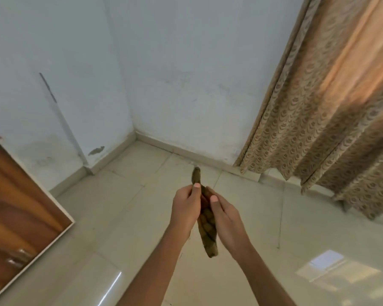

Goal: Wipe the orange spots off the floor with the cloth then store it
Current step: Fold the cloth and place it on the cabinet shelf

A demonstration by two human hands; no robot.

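A brown patterned cloth (208, 230), folded into a long narrow strip, is held upright in front of me above the floor. My left hand (185, 208) pinches its upper part between thumb and fingers. My right hand (227, 219) grips the strip from the other side, thumb on top. One end of the cloth sticks up past my fingers and the other end hangs below my hands. I see no orange spots on the beige tiled floor (307, 228) in this view.
A wooden cabinet (16, 208) with a handle stands at the left. A patterned beige curtain (332, 120) hangs at the right, down to the floor. Pale blue walls meet in a corner (134, 133) ahead, with a skirting along the bottom.
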